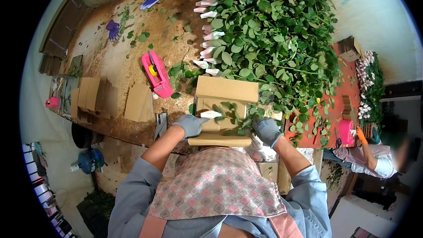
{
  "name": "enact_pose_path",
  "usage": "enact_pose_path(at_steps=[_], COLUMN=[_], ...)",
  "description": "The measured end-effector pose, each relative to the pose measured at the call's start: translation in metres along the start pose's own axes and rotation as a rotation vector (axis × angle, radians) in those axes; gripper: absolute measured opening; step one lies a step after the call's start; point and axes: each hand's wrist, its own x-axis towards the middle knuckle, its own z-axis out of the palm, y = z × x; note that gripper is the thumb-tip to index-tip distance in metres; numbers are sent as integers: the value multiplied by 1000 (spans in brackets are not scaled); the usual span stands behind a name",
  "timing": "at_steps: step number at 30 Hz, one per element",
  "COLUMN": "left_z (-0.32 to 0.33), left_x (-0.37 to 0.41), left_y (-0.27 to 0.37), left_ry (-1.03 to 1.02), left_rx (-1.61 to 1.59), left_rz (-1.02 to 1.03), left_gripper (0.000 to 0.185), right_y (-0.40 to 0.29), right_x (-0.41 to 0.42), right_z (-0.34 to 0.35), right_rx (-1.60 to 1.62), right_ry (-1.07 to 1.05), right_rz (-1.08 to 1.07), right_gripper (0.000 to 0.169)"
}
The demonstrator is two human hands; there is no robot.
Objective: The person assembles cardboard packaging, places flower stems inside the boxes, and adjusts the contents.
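Note:
A piece of corrugated cardboard (205, 126) lies unfolded before me, with raised ribbed flaps at its far and near sides. Across it rests a leafy stem (228, 110), apparently a rose, its head in a white sleeve (211, 114) pointing left. My left hand (190, 125), in a grey glove, is at the cardboard's left edge, fingertips just below the sleeve; whether it grips anything is unclear. At the right, my grey-gloved right hand (267, 130) is closed around the lower, leafy part of the stem. Leaves partly hide its fingers.
Many sleeved leafy stems (271, 39) are piled at the back right. Left of me are a pink tape dispenser (157, 74), cardboard pieces (139, 102), a grey metal tool (161, 125) and purple gloves (114, 30). A co-worker (366, 158) works at the red table (345, 72) on the right.

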Motion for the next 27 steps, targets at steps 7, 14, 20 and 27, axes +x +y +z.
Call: enact_pose_path(at_steps=[7,14,20,27], left_z=[-11,-33,-29,-23], left_x=[-9,-26,-38,-10], left_y=[10,-2,-18,-4], left_ry=[44,140,235,96], left_rx=[-39,-223,-411,-144], left_rz=[-16,85,104,192], left_gripper=[49,35,30,24], right_y=[-34,-78,-84,-82], right_x=[71,130,117,115], right_z=[-114,-31,-17,-19], right_rx=[272,326,554,581], right_ry=[129,47,-83,-156], right_rz=[-110,-137,-326,-302], right_gripper=[22,28,37,34])
